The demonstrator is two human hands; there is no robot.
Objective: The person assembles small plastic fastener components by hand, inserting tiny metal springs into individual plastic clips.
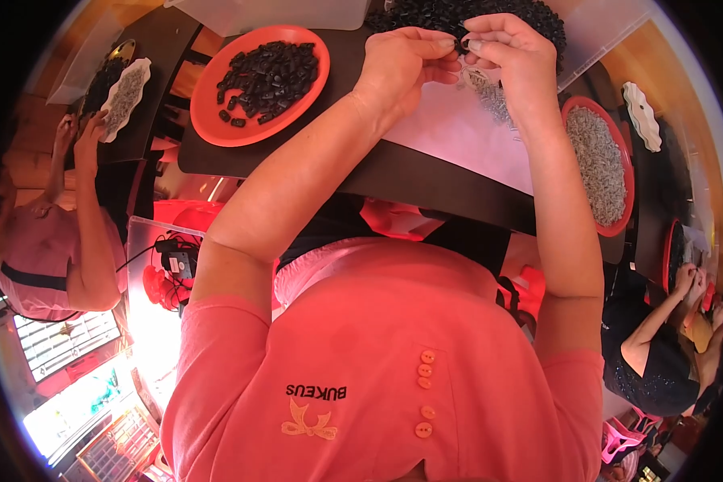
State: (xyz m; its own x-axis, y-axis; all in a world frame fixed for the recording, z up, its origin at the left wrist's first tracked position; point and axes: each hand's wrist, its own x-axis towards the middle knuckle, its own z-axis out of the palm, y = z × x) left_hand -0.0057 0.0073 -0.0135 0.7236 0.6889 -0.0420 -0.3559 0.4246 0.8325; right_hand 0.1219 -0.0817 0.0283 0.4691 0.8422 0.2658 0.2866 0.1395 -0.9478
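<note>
At the far side of the table, my left hand (406,66) and my right hand (516,60) meet, fingertips pinched together. Between them is a small black plastic part (462,46), mostly hidden by the fingers. Just behind the hands lies a large heap of similar black parts (542,20). Below my fingers, a small pile of greyish pieces (492,100) rests on a white sheet (458,140). To the left, a red plate (209,120) holds many black parts (269,79). Right of my forearm, another red plate (628,181) is full of small silvery-grey pieces (598,165).
A translucent plastic bin (273,12) stands at the back. At far right lies a white wavy-edged dish (643,116). Co-workers sit on both sides; the left one's hand touches a white wavy-edged tray (128,100). The dark table's edge (434,165) runs before me.
</note>
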